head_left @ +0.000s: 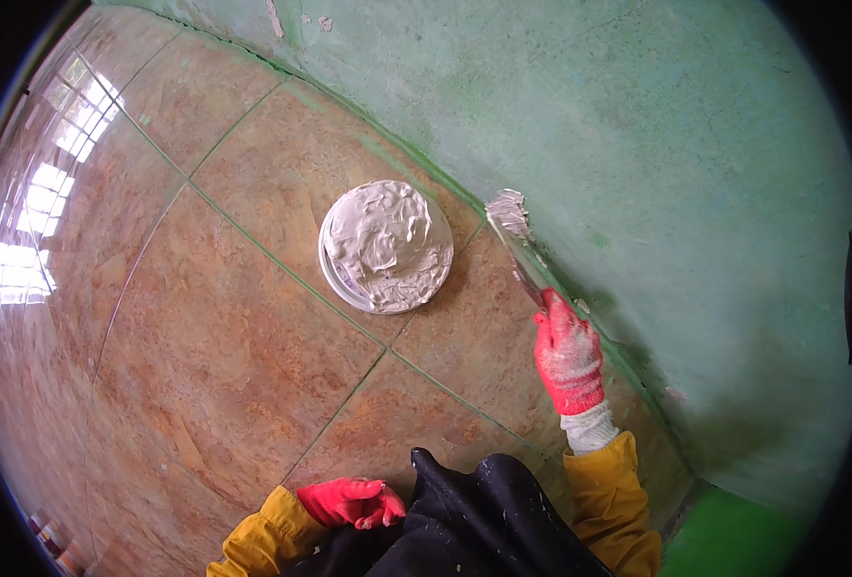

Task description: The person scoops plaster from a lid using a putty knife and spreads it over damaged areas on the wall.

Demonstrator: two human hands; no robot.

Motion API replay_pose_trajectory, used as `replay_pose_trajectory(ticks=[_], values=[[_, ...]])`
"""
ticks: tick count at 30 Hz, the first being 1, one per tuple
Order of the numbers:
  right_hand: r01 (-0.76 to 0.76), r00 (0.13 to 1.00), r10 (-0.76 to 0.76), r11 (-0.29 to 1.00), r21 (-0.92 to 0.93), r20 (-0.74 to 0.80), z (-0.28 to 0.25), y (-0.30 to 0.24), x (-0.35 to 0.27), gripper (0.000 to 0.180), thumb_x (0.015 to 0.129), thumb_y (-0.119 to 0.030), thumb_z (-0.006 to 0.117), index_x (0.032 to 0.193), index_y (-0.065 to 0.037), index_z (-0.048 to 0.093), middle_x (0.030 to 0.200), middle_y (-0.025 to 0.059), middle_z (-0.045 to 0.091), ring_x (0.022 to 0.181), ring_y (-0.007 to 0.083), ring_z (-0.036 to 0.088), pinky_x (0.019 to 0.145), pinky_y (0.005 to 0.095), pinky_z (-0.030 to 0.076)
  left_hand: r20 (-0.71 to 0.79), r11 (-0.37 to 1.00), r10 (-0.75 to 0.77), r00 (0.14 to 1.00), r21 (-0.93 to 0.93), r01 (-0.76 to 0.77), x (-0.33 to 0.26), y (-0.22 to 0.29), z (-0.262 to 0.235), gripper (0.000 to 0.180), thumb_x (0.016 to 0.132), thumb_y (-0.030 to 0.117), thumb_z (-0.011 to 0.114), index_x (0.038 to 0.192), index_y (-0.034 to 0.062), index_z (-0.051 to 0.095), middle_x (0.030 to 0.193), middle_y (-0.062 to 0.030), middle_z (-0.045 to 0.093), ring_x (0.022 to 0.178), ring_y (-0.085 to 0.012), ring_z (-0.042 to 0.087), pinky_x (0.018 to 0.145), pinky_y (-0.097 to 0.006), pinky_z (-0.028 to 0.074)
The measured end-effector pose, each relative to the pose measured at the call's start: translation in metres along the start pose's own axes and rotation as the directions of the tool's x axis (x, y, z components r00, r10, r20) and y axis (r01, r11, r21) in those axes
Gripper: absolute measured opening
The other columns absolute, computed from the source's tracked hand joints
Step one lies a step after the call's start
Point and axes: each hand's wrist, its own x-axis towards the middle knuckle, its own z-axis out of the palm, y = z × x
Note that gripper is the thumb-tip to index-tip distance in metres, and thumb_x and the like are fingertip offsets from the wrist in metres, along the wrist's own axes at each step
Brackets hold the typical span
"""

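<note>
My right hand (568,354), in a red glove, grips the handle of a putty knife (514,236). Its blade carries a lump of white putty and rests at the foot of the green wall (657,163), where wall meets floor. A round white bucket (386,246) full of white putty stands on the floor to the left of the blade, apart from it. My left hand (351,502), also red-gloved, lies curled on my dark-trousered knee (484,519) and holds nothing. Yellow sleeves cover both forearms.
Glossy brown floor tiles (214,346) with green grout lines stretch to the left, showing window reflections at the far left. A brighter green patch (734,539) sits at the lower right corner by the wall.
</note>
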Motion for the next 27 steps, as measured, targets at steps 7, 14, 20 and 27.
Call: replay_pose_trajectory(ticks=[7,14,20,27], values=[[0.035,0.999,-0.034,0.999,-0.034,0.015,0.017,0.005,0.017,0.028,0.084,-0.014,0.054,0.111,-0.009,0.050,0.103,0.0101,0.061,0.077,0.0328,0.062,0.062,0.0422,0.050,0.006,1.000,-0.012,1.000,-0.003,0.012,0.005,-0.002,0.000,0.064,0.091,0.051,0.038,0.109,-0.0074,0.056,0.093,-0.0146,0.059,0.056,-0.0124,0.053,0.048,-0.021,0.042],[0.009,1.000,-0.009,0.999,-0.052,0.003,0.010,0.010,0.027,0.028,0.083,-0.011,0.055,0.110,-0.008,0.049,0.103,0.0106,0.061,0.079,0.0338,0.061,0.062,0.0425,0.050,0.047,0.998,0.022,0.999,-0.060,-0.019,0.013,-0.003,0.000,0.057,0.094,0.045,0.037,0.113,-0.0058,0.055,0.091,-0.0125,0.062,0.057,-0.0112,0.055,0.048,-0.020,0.043],[-0.042,0.998,0.042,0.999,0.015,-0.052,0.004,0.006,0.026,0.026,0.083,-0.012,0.056,0.109,-0.008,0.051,0.100,0.0126,0.062,0.081,0.0339,0.061,0.065,0.0427,0.047,0.023,0.999,-0.011,1.000,-0.052,0.012,0.011,-0.002,-0.002,0.063,0.092,0.051,0.037,0.109,-0.0066,0.057,0.093,-0.0145,0.059,0.057,-0.0125,0.053,0.048,-0.021,0.041],[-0.160,0.983,0.170,0.979,0.126,-0.071,0.002,0.002,0.008,0.030,0.082,-0.012,0.057,0.112,-0.007,0.053,0.091,0.0131,0.065,0.076,0.0343,0.061,0.064,0.0425,0.047,0.047,0.999,0.021,0.999,-0.041,-0.019,0.001,0.002,0.001,0.056,0.095,0.046,0.035,0.112,-0.0036,0.056,0.091,-0.0116,0.061,0.057,-0.0109,0.054,0.048,-0.020,0.043]])
